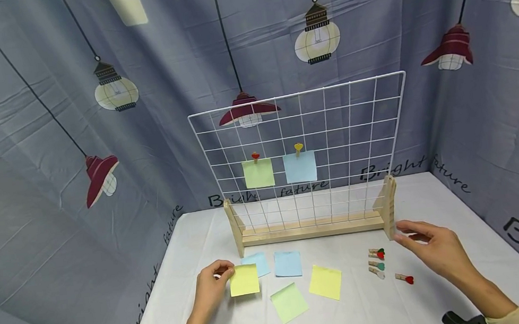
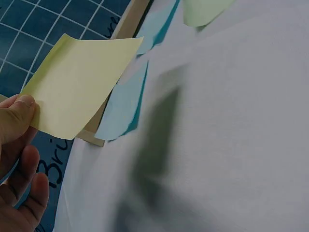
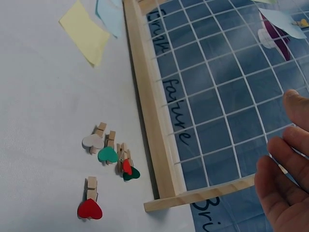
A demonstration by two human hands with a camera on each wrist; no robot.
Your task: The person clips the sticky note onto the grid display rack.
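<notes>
A yellow sticky note [image 1: 243, 280] is pinched by its edge between the thumb and fingers of my left hand [image 1: 213, 290]; in the left wrist view the yellow note [image 2: 79, 87] is raised and casts a shadow. My right hand [image 1: 435, 249], its fingers loosely bent with nothing between them, is beside the right foot of the white wire grid [image 1: 338, 137]. Heart-topped clothespins hold a green note [image 1: 258, 174] and a blue note [image 1: 300, 167] on the grid. Below my right hand lie several small clothespins, among them one with a red heart [image 3: 90, 208].
Two blue notes, one of them the middle blue note [image 1: 287, 264], lie before the wooden base [image 1: 313, 231]. Nearer are a green note [image 1: 289, 303] and another yellow note [image 1: 325, 282]. A lamp-patterned curtain [image 1: 161, 61] surrounds the white table [image 1: 354, 317].
</notes>
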